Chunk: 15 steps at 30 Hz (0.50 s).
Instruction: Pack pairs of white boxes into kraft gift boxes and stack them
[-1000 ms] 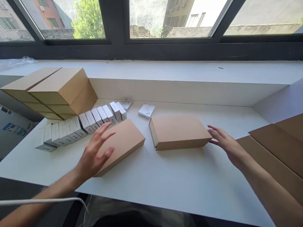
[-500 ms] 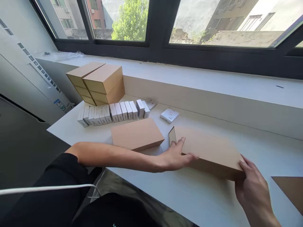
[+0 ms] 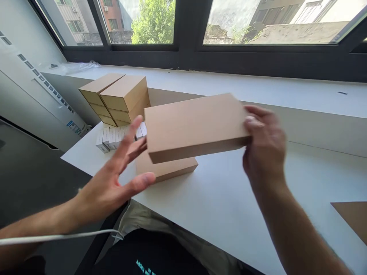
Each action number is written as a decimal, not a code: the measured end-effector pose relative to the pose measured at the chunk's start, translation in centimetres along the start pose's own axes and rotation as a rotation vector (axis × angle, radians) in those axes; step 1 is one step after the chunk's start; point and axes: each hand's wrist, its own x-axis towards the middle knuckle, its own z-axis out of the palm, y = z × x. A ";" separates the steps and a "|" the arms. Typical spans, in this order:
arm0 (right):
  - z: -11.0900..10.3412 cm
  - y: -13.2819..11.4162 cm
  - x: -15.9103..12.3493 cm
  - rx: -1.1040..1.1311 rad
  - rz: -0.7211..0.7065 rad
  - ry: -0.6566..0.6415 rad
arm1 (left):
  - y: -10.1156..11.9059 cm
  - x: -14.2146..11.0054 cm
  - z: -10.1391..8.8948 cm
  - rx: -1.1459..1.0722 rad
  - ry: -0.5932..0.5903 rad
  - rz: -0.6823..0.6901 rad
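My right hand grips the right end of a flat brown cardboard box and holds it in the air above the white table. My left hand is open, fingers spread, beside the box's left end and not gripping it. Under the lifted box a second flat brown box lies on the table. Behind my left hand runs a row of small white boxes, partly hidden.
A stack of brown boxes stands at the table's back left against a raised white ledge below the windows. Brown cardboard shows at the right edge. A white cable crosses the lower left.
The right-hand brown box has been lifted off the table and moved left, over the other box. My left hand let go of its left end and opened. The view shifted a little.
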 end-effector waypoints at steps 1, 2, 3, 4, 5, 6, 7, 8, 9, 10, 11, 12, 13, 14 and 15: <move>1.2 0.6 -0.6 -0.008 0.030 -0.100 | -0.7 -0.7 -0.9 0.006 0.041 -0.033; 2.2 1.5 -1.3 -0.021 0.072 -0.220 | -1.7 -1.4 -1.7 0.002 0.067 -0.080; 3.1 2.4 -2.1 -0.038 0.128 -0.342 | -3.0 -1.9 -2.3 -0.011 0.075 -0.137; 3.7 3.3 -2.8 -0.055 0.192 -0.442 | -4.4 -2.3 -2.6 -0.029 0.078 -0.198; 4.1 4.1 -3.4 -0.061 0.258 -0.500 | -5.8 -2.5 -2.8 -0.050 0.086 -0.256; 4.4 4.8 -3.7 -0.058 0.322 -0.519 | -7.2 -2.5 -2.8 -0.074 0.106 -0.305; 4.5 5.3 -3.8 -0.047 0.382 -0.514 | -8.4 -2.3 -2.6 -0.103 0.139 -0.344; 4.6 5.7 -3.8 -0.029 0.432 -0.516 | -9.4 -2.0 -2.3 -0.142 0.178 -0.374; 4.6 5.8 -3.6 -0.006 0.473 -0.538 | -10.2 -1.5 -1.9 -0.197 0.206 -0.399; 4.5 5.8 -3.5 0.018 0.503 -0.569 | -10.7 -1.0 -1.3 -0.261 0.217 -0.416; 4.4 5.6 -3.4 0.039 0.524 -0.601 | -10.9 -0.5 -0.6 -0.323 0.212 -0.423; 4.2 5.5 -3.6 0.056 0.533 -0.619 | -10.9 -0.2 0.2 -0.371 0.202 -0.419; 3.9 5.3 -4.0 0.072 0.535 -0.618 | -10.8 0.0 1.1 -0.398 0.195 -0.405; 3.3 5.2 -4.7 0.078 0.536 -0.593 | -10.5 -0.1 2.1 -0.404 0.187 -0.384; 2.6 5.2 -5.5 0.070 0.542 -0.549 | -10.2 -0.3 2.9 -0.398 0.180 -0.365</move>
